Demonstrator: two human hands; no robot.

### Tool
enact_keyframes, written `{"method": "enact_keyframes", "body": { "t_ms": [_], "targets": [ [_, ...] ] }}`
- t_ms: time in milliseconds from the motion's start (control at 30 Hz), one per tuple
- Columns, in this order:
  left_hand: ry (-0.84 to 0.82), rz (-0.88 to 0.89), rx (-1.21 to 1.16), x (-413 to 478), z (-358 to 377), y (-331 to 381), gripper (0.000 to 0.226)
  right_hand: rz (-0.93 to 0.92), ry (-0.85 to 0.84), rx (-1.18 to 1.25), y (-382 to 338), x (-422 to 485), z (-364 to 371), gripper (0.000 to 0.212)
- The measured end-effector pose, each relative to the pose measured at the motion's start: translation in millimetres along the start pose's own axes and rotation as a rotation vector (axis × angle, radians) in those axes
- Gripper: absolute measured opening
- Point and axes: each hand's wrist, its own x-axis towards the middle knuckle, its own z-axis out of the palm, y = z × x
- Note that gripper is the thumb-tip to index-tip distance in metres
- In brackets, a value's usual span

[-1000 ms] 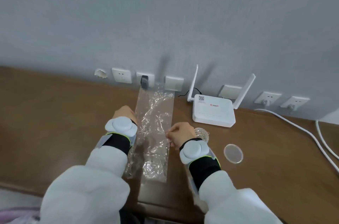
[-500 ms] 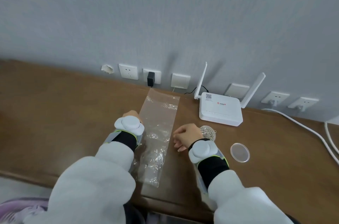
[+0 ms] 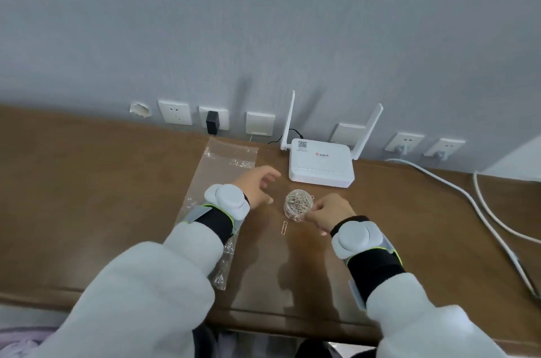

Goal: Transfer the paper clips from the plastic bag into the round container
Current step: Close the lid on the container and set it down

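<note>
The clear plastic bag (image 3: 218, 179) lies flat on the brown table, with several paper clips bunched at its near end (image 3: 222, 265) beside my left sleeve. The small round container (image 3: 296, 204) stands right of the bag, heaped with silver paper clips. One loose paper clip (image 3: 284, 228) lies on the table just in front of it. My left hand (image 3: 257, 186) hovers over the bag's right edge with fingers spread, holding nothing. My right hand (image 3: 329, 211) is at the container's right side, its thumb and fingers pinched together against the rim; anything between them is hidden.
A white router (image 3: 320, 164) with two antennas stands right behind the container. Wall sockets and a black plug (image 3: 212, 122) line the wall. White cables (image 3: 483, 211) run across the table's right side. The table's front edge (image 3: 278, 319) is close to my body.
Both hands have let go of the bag, which now lies flat. My left hand moved right toward the container and opened. My right hand went to the container's right side. A loose clip is now on the table.
</note>
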Motion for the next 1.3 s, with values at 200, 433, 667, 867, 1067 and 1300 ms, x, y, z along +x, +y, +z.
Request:
{"method": "enact_keyframes", "body": {
  "t_ms": [200,433,667,867,1067,1300],
  "targets": [
    [-0.027,0.053,0.073,12.9,40.8,11.2,0.083,0.012,-0.053,-0.114,23.6,-7.3,-0.8,0.017],
    [0.025,0.055,0.159,21.8,64.5,10.8,0.075,0.020,-0.062,0.095,36.9,1.0,2.1,0.024],
    [0.130,0.032,0.168,23.0,37.0,0.0,0.071,-0.119,-0.059,0.096,26.2,4.4,25.2,0.012],
    [0.146,-0.023,0.126,19.0,18.7,-12.5,0.071,-0.176,-0.016,0.060,13.8,7.2,46.5,0.024],
    [0.116,-0.040,0.136,15.6,16.1,-19.0,0.071,-0.177,-0.008,0.033,9.6,9.7,56.4,0.022],
    [0.096,-0.036,0.129,13.7,20.4,-15.2,0.069,-0.120,-0.002,0.077,11.3,14.9,57.2,0.023]
  ]
}}
